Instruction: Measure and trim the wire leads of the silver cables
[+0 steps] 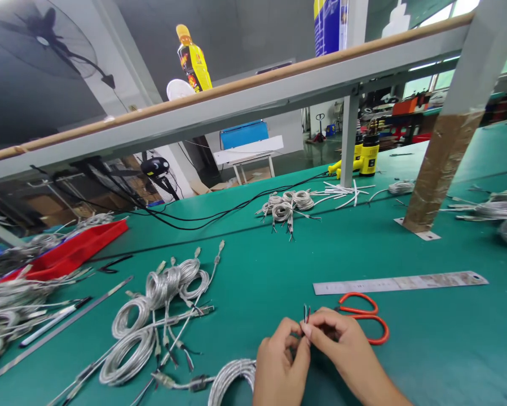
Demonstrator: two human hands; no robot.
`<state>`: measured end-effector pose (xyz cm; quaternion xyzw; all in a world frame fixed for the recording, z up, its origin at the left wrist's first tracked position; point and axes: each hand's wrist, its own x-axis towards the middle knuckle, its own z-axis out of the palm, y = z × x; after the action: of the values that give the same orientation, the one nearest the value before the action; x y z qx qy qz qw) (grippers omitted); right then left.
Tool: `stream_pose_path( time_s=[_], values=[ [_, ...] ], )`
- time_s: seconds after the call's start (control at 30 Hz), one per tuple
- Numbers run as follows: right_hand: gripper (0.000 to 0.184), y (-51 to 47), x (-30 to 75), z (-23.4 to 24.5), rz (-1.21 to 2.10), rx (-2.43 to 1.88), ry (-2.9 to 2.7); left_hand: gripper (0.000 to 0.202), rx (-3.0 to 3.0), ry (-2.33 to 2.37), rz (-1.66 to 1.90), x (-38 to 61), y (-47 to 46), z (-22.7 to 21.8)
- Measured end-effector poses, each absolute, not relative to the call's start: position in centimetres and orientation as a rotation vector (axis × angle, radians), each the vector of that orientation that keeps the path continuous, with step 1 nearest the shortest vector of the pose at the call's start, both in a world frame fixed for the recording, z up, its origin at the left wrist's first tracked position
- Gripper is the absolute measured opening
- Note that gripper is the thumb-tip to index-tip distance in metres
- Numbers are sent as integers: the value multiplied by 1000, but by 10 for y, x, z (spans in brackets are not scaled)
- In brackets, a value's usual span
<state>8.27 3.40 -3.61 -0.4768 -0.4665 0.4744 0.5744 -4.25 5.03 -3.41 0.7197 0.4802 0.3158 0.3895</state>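
Observation:
Both hands meet low in the head view, over the green tabletop [236, 293]. My left hand [281, 361] and my right hand [342, 344] pinch the same small bundle of thin wires [306, 313]. Dark, red and pale wire ends stick up between the fingertips. A coiled clear-jacketed cable [234, 380] lies at the left hand, partly hidden behind it; whether the wires belong to it I cannot tell. Red-handled scissors [378, 330] rest just beyond the right hand, their blades covered by it. Past them lies a steel ruler [399, 283].
Coiled cables [164, 287] lie to the left, near a red tray [71, 251] and a marker pen [54, 321]. More coils [285, 206] sit farther back, with white tubing pieces [342, 192] and yellow heat guns [367, 155]. A shelf post [443, 163] stands at right.

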Motion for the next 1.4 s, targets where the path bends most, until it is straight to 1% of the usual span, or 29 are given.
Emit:
stream_pose_path(
  time_s=[0.13,0.33,0.5,0.7,0.77,0.87,0.97,1.1,1.23,1.4],
  values=[
    [19,35,88,-43,1187,-1041,-1041,24,1727,1183,839,-42,52,-38],
    [26,34,95,-44,1052,-1146,-1112,29,1390,1082,817,-43,53,-36],
    [21,35,94,-43,1041,-1106,-1120,34,1305,1102,847,-43,50,-31],
    [13,33,91,-43,1026,-1056,-1196,39,1262,1091,756,-45,51,-27],
    [15,33,90,-43,1021,-1099,-1159,38,1301,1090,777,-45,52,-28],
    [20,33,88,-42,1116,-1137,-1026,33,1315,1096,807,-45,54,-29],
    [22,32,85,-42,1191,-1097,-964,28,1260,1044,876,-47,55,-26],
    [26,29,74,-41,1247,-1011,-1080,24,1211,988,1060,-49,58,-18],
    [30,33,59,-36,1368,-904,-1110,21,1235,1010,1138,-50,61,-14],
    [29,41,54,-34,1381,-856,-1094,13,1225,1072,1262,-53,60,-12]
  ],
)
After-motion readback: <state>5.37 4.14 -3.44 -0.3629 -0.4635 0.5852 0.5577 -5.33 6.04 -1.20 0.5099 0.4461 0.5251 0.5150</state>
